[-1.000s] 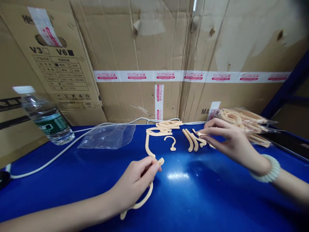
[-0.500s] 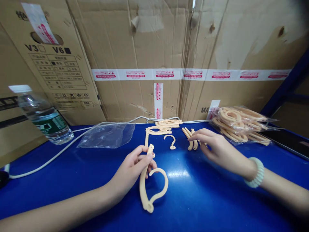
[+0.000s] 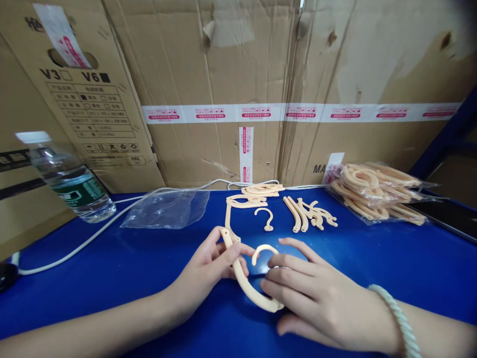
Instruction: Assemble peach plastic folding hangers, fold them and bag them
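Observation:
My left hand [image 3: 219, 258] is closed around a beige folding hanger [image 3: 248, 283], pinching one end of its curved arm between thumb and fingers. The curved hook [image 3: 263, 251] rises from the arm's lower right end. My right hand [image 3: 316, 288] is at that end, its fingers curled over the joint and its thumb below. The fingers hide part of the hook and joint. Just beyond my left hand lies another beige hanger piece [image 3: 228, 214]. A loose hook [image 3: 266, 219] rests on the table ahead.
Loose hanger parts [image 3: 309, 214] and stacked hanger pieces [image 3: 261, 190] lie further back. Bagged hangers [image 3: 372, 191] sit at the right beside a dark flat object [image 3: 450, 219]. A clear plastic bag [image 3: 167, 209], white cable [image 3: 85, 238] and water bottle [image 3: 70, 184] are left. Cardboard boxes [image 3: 212, 64] stand behind.
My right hand has come from the loose parts at the back to the hanger's hook end. The held hanger has swung so that its hook end points further right.

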Motion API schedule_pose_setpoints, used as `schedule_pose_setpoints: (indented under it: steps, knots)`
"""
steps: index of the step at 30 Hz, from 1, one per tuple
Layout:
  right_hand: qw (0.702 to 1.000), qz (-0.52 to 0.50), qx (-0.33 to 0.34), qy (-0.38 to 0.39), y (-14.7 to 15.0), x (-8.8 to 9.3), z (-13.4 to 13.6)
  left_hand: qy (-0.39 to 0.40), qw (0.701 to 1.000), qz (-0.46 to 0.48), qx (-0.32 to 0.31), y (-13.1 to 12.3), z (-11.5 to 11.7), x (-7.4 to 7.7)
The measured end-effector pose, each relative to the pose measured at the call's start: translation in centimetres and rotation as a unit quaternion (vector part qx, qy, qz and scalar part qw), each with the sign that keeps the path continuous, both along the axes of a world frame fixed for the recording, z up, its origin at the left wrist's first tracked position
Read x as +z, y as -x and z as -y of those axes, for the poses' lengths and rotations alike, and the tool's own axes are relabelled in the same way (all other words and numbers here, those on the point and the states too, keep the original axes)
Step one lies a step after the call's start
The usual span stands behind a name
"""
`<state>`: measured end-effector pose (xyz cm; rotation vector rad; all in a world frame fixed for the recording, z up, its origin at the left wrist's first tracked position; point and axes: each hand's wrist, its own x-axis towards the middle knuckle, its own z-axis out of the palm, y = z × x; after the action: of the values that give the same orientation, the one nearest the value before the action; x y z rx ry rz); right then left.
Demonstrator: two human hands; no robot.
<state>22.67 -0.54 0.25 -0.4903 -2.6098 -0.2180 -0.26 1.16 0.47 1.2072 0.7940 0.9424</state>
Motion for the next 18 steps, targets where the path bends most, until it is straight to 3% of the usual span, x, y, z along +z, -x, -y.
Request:
schedule_pose_setpoints:
  steps: [3, 6, 8, 10, 12, 15, 18]
  knots:
    - [1.000, 0.005, -0.012, 0.017, -0.1, 0.0, -0.1, -0.023, 0.999, -0.016, 0.031, 0.0, -0.1, -0.1]
    - [0.998, -0.009, -0.026, 0.060, -0.2, 0.2, 0.0, -0.093, 0.989, -0.041, 0.109, 0.1, -0.3, -0.3]
    - [0.996, -0.019, -0.032, 0.086, -0.3, 0.3, 0.1, -0.199, 0.959, -0.084, 0.186, 0.4, -0.3, -0.4]
    - [0.994, -0.027, -0.039, 0.098, -0.3, 0.2, 0.2, -0.345, 0.895, -0.165, 0.229, 0.7, -0.1, -0.6]
    - [0.994, -0.031, -0.041, 0.097, -0.2, 0.0, 0.3, -0.483, 0.816, -0.266, 0.174, 1.0, 0.3, -0.7]
    - [0.996, -0.042, -0.030, 0.077, 0.2, -0.3, 0.7, -0.608, 0.706, -0.363, -0.014, 0.8, 1.2, -0.8]
    - [0.997, -0.051, -0.024, 0.056, 0.6, -0.5, 1.1, -0.628, 0.663, -0.396, -0.096, 0.2, 1.8, -0.8]
